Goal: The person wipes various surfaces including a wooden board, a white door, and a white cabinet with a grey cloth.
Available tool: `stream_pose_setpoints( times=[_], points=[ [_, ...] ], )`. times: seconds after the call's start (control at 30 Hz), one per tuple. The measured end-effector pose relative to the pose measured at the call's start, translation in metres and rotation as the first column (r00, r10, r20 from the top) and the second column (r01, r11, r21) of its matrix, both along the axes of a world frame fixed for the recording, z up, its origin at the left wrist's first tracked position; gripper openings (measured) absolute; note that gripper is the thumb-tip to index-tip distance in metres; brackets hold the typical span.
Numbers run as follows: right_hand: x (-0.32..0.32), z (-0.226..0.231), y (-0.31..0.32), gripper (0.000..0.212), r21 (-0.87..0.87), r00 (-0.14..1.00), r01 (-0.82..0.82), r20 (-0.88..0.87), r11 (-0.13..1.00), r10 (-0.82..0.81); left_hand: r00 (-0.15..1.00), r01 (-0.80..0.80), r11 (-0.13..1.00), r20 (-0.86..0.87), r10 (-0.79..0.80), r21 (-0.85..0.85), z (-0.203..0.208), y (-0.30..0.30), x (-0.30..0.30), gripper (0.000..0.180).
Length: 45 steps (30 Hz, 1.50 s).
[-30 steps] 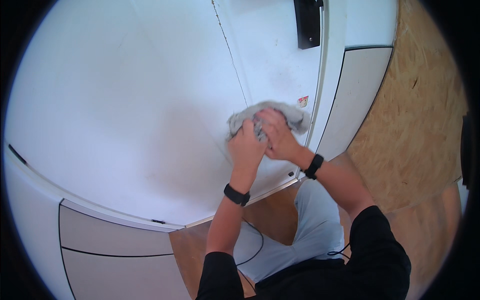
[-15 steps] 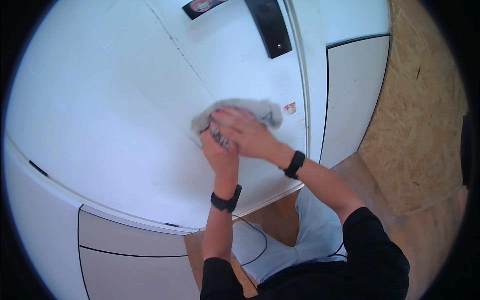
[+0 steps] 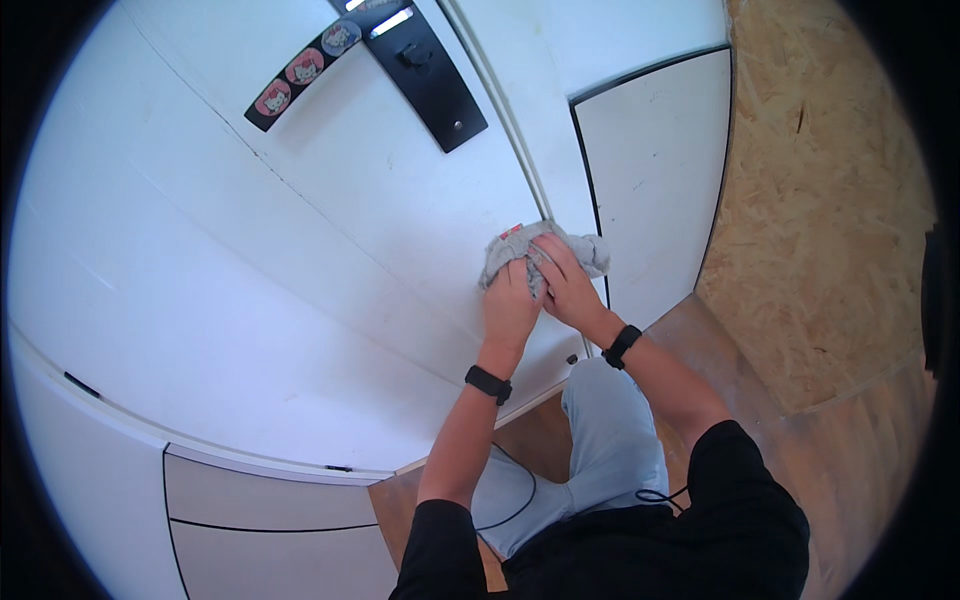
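Note:
A crumpled grey cloth [image 3: 588, 252] is pressed against the white door [image 3: 330, 290] close to its right edge. My left hand [image 3: 512, 300] grips the cloth's left part, fingers bent into it. Just beside it, my right hand [image 3: 568, 285] is closed on the cloth's right part, fingers over the top. The two hands touch or nearly touch. A small red sticker [image 3: 511, 231] on the door shows at the cloth's upper edge, partly covered.
A black handle [image 3: 305, 66] with round pink and blue stickers juts from a black lock plate [image 3: 428, 75] above. Beyond the door frame stand a pale panel [image 3: 660, 180] and a chipboard wall [image 3: 815, 200]. My knees are near the door's bottom, over a wooden floor [image 3: 720, 350].
Both hands have moved the cloth right, from the door's middle to its right edge by the sticker. The view has shifted, so more of the handle and lock plate shows.

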State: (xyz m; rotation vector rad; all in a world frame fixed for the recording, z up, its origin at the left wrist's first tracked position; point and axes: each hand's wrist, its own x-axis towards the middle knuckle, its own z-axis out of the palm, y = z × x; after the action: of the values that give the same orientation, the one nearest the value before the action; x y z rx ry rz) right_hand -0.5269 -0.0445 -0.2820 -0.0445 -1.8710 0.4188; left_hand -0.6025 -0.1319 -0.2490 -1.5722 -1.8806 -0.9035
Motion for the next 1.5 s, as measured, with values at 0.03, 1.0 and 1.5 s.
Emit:
stream_pose_setpoints(
  times=[0.03,1.0,1.5],
  points=[
    [0.004,0.0,-0.001,0.043,0.008,1.0,0.001,-0.002,1.0,-0.001,1.0,0.015,0.999,0.02,-0.014,-0.039,-0.001,0.001,0.001,0.039],
    [0.035,-0.054,-0.012,0.041,-0.384,0.973,-0.003,0.212,0.923,0.092,0.989,0.096,0.99,0.103,-0.107,0.107,-0.065,0.01,0.017,0.038],
    [-0.088,-0.046,-0.131,0.03,0.104,0.964,-0.265,0.022,0.958,0.265,0.94,-0.246,0.952,0.283,0.189,0.184,-0.045,-0.144,-0.045,0.039]
  ],
)
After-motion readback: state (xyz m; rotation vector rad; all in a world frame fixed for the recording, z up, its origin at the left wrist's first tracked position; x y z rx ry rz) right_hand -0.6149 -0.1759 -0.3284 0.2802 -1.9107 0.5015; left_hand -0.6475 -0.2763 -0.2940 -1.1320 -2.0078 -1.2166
